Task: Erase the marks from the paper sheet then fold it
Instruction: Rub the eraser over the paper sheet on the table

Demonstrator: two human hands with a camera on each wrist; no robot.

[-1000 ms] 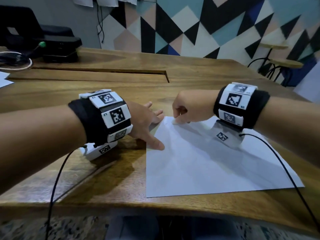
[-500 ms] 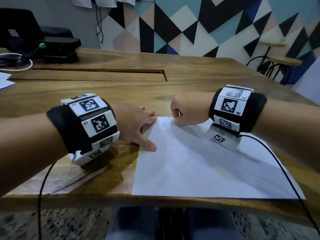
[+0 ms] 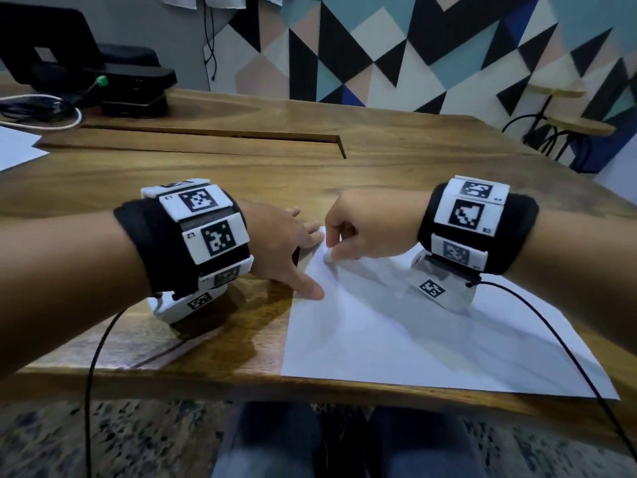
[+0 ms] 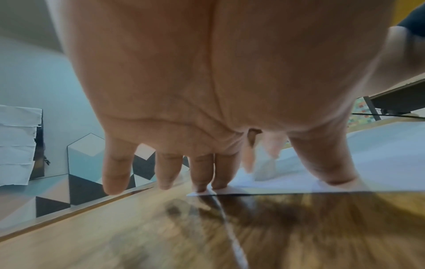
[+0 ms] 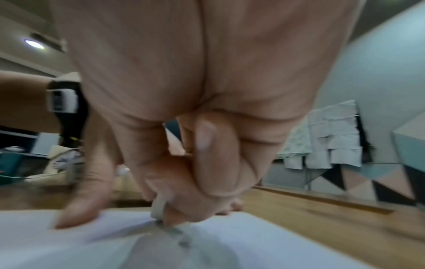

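One sheet [image 3: 406,336] lies flat on the table [image 3: 213,167], its near edge along the table's front edge. Left hand [image 3: 286,250] is spread wide, straight fingers [image 4: 218,174] and thumb pressing the sheet's far-left corner and left edge. Right hand [image 3: 362,229] is curled tight, pinching a small pale eraser [image 5: 159,209] against the paper close to that corner. Marks are too blurred to make out. Judgement: sheet is light, thin, limp, and slides easily on polished wood; it wrinkles or tears under hard rubbing, so keep it pinned flat next to the eraser. For folding, take hold at corners or an edge. No containers in view.
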